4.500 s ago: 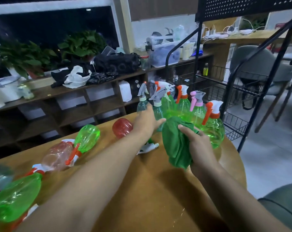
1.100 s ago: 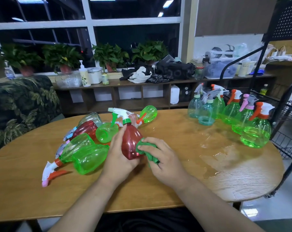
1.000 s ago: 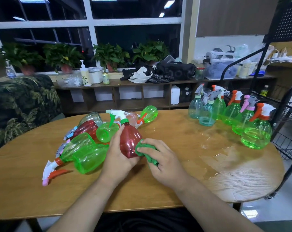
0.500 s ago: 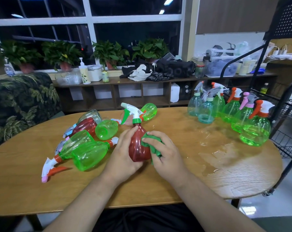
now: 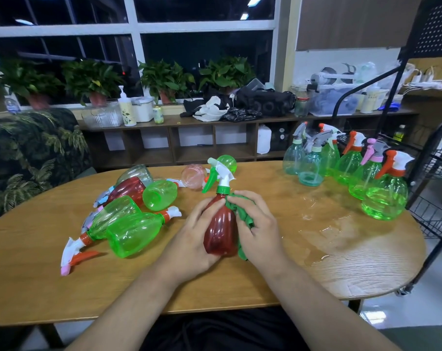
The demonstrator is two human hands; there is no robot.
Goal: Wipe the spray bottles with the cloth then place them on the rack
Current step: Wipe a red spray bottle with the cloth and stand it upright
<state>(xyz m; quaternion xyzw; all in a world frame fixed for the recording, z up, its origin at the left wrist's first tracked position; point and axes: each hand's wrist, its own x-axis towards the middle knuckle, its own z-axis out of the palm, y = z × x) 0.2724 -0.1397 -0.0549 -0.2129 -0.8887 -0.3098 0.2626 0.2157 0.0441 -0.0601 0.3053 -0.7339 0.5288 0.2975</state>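
My left hand [image 5: 189, 239] grips a red spray bottle [image 5: 221, 231] with a white and green trigger head, held nearly upright over the wooden table [image 5: 37, 274]. My right hand [image 5: 260, 229] holds a green cloth [image 5: 242, 211] bunched against the bottle's right side. Several bottles lie in a pile [image 5: 128, 219] on the table's left. Several more bottles stand upright in a group [image 5: 351, 168] at the table's far right. The black wire rack [image 5: 435, 188] stands just beyond the table's right edge.
A wet patch [image 5: 326, 231] shines on the table right of my hands. A leaf-patterned sofa [image 5: 32, 158] sits at the left. A low wooden shelf [image 5: 215, 138] with potted plants, bags and containers runs along the window behind the table.
I turned from the standing bottles at the right to the table's middle. The red bottle has come up from tilted to nearly upright, and the cloth has slid up toward its neck.
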